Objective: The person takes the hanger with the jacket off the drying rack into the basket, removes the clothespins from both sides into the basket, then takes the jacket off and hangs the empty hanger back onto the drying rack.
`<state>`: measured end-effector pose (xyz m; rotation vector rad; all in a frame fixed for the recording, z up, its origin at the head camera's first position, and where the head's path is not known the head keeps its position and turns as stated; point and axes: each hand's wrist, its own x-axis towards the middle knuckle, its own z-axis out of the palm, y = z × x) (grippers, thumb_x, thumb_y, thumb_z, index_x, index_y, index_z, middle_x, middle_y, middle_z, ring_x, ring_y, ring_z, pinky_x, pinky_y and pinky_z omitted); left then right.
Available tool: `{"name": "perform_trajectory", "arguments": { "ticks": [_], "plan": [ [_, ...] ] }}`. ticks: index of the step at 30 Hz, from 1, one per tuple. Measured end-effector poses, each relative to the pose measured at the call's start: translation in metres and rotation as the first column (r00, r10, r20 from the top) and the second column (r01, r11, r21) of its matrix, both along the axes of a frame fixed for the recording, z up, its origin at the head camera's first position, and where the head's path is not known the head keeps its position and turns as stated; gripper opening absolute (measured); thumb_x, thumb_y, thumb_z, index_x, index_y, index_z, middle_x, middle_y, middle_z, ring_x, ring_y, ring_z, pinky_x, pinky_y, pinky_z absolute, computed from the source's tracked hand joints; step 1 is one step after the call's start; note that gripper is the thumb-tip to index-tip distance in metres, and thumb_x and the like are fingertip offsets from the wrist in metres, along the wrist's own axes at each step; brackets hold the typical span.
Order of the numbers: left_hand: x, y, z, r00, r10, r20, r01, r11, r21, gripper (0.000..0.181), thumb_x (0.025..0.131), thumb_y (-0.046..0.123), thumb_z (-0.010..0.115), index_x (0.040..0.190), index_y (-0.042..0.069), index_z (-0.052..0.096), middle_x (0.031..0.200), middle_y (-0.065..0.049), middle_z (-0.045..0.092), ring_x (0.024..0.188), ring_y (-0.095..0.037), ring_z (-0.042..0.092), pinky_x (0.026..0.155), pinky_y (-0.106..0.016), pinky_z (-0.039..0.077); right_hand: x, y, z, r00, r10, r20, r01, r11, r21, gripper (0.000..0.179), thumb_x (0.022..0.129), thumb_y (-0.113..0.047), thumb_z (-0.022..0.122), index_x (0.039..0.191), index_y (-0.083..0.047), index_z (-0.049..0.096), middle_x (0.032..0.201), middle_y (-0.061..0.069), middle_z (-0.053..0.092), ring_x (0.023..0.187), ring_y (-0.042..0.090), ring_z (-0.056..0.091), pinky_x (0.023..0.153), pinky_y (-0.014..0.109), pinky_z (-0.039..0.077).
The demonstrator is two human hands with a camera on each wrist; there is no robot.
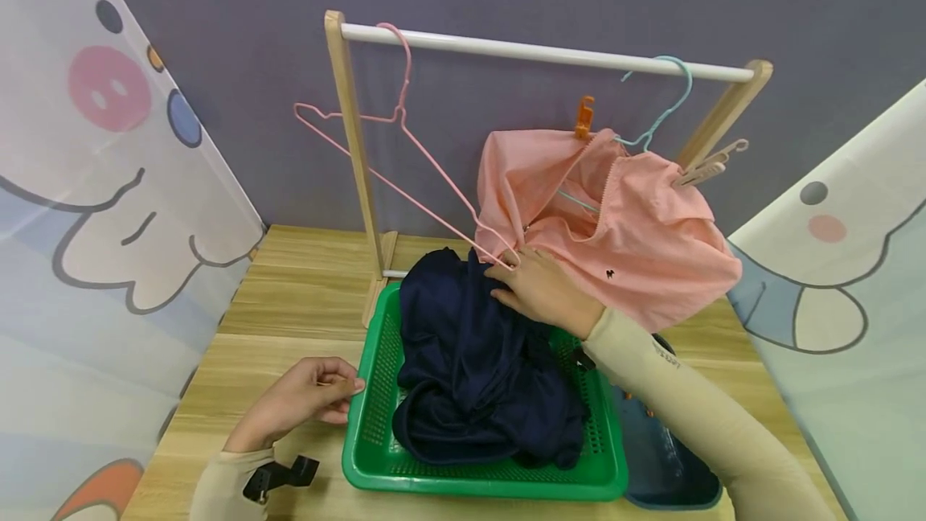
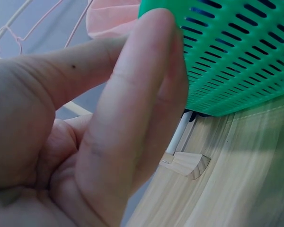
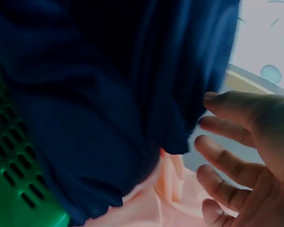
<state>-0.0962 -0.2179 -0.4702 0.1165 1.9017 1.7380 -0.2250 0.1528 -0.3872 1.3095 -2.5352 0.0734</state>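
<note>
At the left rim of a green plastic basket, my left hand pinches the edge between thumb and fingers; the left wrist view shows them against the slotted wall. A heap of navy blue cloth lies in the basket. My right hand reaches over its far end, fingers spread and slightly bent in the right wrist view, just beside the cloth. The lower end of a pink hanger overlaps these fingers in the head view. Right behind that hand hangs a pink zip garment.
A clothes rack with a white bar and wooden posts stands at the back. The garment is on a mint hanger, with an orange clip and beige clothespins. A dark blue tray sits right of the basket.
</note>
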Motion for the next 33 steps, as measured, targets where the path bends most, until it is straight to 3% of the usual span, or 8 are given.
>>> {"name": "perform_trajectory", "arguments": {
  "ticks": [6,11,15,19,22,27,33],
  "plan": [
    [0.000,0.001,-0.001,1.000,-0.010,-0.005,0.010,1.000,0.006,0.028,0.098,0.019,0.068,0.104,-0.007,0.062,0.083,-0.010,0.064,0.075,-0.021,0.063,0.069,-0.039,0.062,-0.017,-0.013,-0.009,0.985,0.144,-0.095,-0.149,0.987,-0.052,0.035,0.085,-0.022,0.083,0.117,-0.010,0.073,0.106,0.014,0.063,0.097,0.032,0.060,0.077,0.047,0.053],
    [0.000,0.001,-0.001,1.000,-0.019,0.006,0.019,1.000,0.022,0.027,0.098,0.019,0.068,0.104,-0.007,0.063,0.084,-0.010,0.064,0.075,-0.021,0.063,0.069,-0.039,0.062,-0.022,-0.022,-0.013,0.988,0.123,-0.090,-0.120,0.992,0.038,0.032,0.082,-0.022,0.085,0.112,-0.015,0.075,0.101,0.010,0.065,0.096,0.031,0.058,0.079,0.046,0.051],
    [0.001,0.001,-0.001,1.000,-0.020,0.014,0.020,0.999,0.030,0.027,0.099,0.019,0.067,0.104,-0.007,0.063,0.084,-0.011,0.064,0.075,-0.021,0.063,0.069,-0.038,0.062,-0.025,-0.026,-0.019,0.990,0.128,-0.055,-0.126,0.992,0.026,0.020,0.081,-0.014,0.083,0.100,-0.014,0.076,0.099,0.009,0.063,0.096,0.034,0.055,0.087,0.045,0.047],
    [0.001,0.001,-0.001,1.000,-0.013,0.017,0.013,1.000,0.025,0.027,0.099,0.019,0.067,0.104,-0.006,0.062,0.084,-0.011,0.064,0.075,-0.022,0.063,0.069,-0.038,0.062,-0.024,-0.026,-0.018,0.987,0.144,-0.075,-0.144,0.990,-0.001,0.015,0.083,-0.009,0.079,0.096,-0.015,0.075,0.097,0.008,0.059,0.093,0.033,0.054,0.082,0.045,0.047],
    [0.001,0.002,-0.001,1.000,-0.011,0.015,0.011,1.000,0.018,0.027,0.099,0.020,0.067,0.104,-0.006,0.062,0.084,-0.011,0.064,0.076,-0.022,0.063,0.069,-0.039,0.062,-0.013,-0.022,-0.011,0.990,0.136,-0.042,-0.138,0.989,-0.046,0.015,0.085,-0.008,0.078,0.098,-0.014,0.075,0.098,0.007,0.060,0.092,0.030,0.054,0.078,0.044,0.048],
    [0.000,0.002,-0.001,1.000,0.000,0.007,0.000,1.000,0.002,0.027,0.099,0.020,0.067,0.104,-0.006,0.062,0.084,-0.011,0.063,0.075,-0.022,0.063,0.068,-0.039,0.062,0.019,-0.009,0.005,0.992,0.117,0.057,-0.106,0.981,-0.164,0.015,0.086,-0.008,0.078,0.099,-0.015,0.077,0.098,0.003,0.060,0.091,0.024,0.052,0.078,0.041,0.045],
    [0.000,0.001,0.001,1.000,0.010,0.016,-0.010,1.000,-0.002,0.028,0.098,0.020,0.068,0.104,-0.006,0.062,0.085,-0.011,0.063,0.076,-0.023,0.063,0.069,-0.038,0.062,0.061,0.005,0.020,0.986,0.168,0.007,-0.160,0.951,-0.265,0.019,0.082,-0.009,0.080,0.099,-0.017,0.077,0.092,0.000,0.056,0.080,0.021,0.047,0.070,0.035,0.039]
  ]
}}
